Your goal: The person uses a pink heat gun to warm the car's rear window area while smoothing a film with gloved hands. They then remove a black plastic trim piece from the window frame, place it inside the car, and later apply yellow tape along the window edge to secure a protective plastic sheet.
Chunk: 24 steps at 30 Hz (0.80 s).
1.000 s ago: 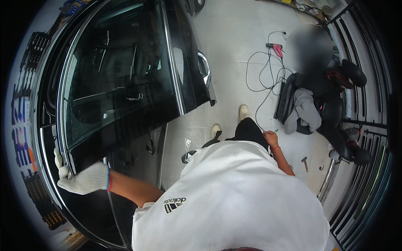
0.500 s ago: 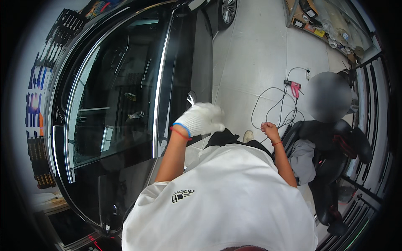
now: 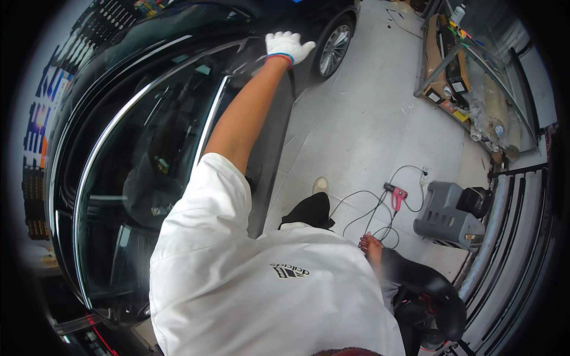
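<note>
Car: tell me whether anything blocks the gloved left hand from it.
Nothing visible stands between the left hand and the car: the open hand shows in front of its dark side, near the wheel. Whether it touches can't be told.

Glossy glass car window (image 3: 136, 148); knitted cloth glove (image 3: 287, 47); matt plastic case (image 3: 442, 216); smooth floor (image 3: 356, 136).

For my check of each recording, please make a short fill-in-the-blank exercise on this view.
The glove is mostly coloured ____.
The ungloved hand is the person's ____ one.
The corded tool lies on the ____.
The car is on the person's ____ side.

Missing words: white; right; floor; left.
</note>
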Each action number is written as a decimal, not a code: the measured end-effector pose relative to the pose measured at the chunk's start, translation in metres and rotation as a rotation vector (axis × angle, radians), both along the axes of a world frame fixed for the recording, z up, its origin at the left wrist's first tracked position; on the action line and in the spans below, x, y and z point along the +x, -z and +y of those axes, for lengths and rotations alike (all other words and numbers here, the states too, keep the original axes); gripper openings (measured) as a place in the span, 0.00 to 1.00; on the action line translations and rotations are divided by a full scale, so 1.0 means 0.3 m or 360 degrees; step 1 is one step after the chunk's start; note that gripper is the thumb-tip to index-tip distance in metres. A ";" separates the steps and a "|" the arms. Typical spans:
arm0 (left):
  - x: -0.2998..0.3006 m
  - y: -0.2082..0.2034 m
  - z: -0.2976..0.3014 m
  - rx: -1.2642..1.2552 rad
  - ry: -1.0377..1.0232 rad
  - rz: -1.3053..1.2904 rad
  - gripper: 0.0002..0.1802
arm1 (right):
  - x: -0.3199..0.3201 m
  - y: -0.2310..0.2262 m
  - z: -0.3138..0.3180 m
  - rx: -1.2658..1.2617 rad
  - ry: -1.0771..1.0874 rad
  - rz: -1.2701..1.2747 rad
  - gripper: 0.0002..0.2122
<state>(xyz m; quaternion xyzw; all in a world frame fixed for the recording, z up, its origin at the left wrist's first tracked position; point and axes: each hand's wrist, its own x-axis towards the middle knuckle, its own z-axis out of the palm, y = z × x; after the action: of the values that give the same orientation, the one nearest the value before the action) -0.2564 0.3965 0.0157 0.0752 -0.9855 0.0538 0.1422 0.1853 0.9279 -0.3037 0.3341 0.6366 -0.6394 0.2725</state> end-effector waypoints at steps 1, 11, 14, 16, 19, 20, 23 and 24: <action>-0.097 0.024 -0.031 0.0123 -0.0091 -0.0190 0.44 | -0.049 0.033 0.023 -0.0007 -0.0034 -0.0002 0.20; -0.027 0.048 0.091 0.0170 0.0261 -0.1076 0.44 | -1.078 -0.125 -0.108 0.0194 -0.0441 0.0242 0.15; 0.143 0.043 0.123 0.0022 0.0222 -0.1366 0.43 | -1.391 -0.039 -0.126 0.0330 -0.0773 0.0353 0.18; 0.228 0.092 0.117 -0.0016 0.0127 -0.1343 0.41 | -1.590 0.046 -0.141 0.0308 -0.0986 0.0357 0.19; 0.101 0.063 0.153 0.0199 -0.0459 -0.1767 0.37 | -1.961 0.071 -0.208 0.0516 -0.1540 0.0610 0.19; 0.006 0.049 0.177 0.0300 -0.0526 -0.1615 0.35 | -2.089 0.068 -0.223 0.0539 -0.1621 0.0640 0.19; -0.351 -0.028 0.289 0.0872 -0.0574 -0.0909 0.26 | -2.477 -0.117 -0.274 0.0154 -0.1643 0.0876 0.19; -0.469 0.030 0.315 0.1594 -0.0515 -0.0571 0.26 | -2.599 -0.220 -0.304 -0.0121 -0.1656 0.0995 0.19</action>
<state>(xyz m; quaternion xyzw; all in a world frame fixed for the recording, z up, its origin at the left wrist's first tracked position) -0.3970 0.4910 0.0068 0.2737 -0.8753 -0.3880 -0.0909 -0.5945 0.8367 -0.2378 -0.2345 0.7430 -0.5124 0.3611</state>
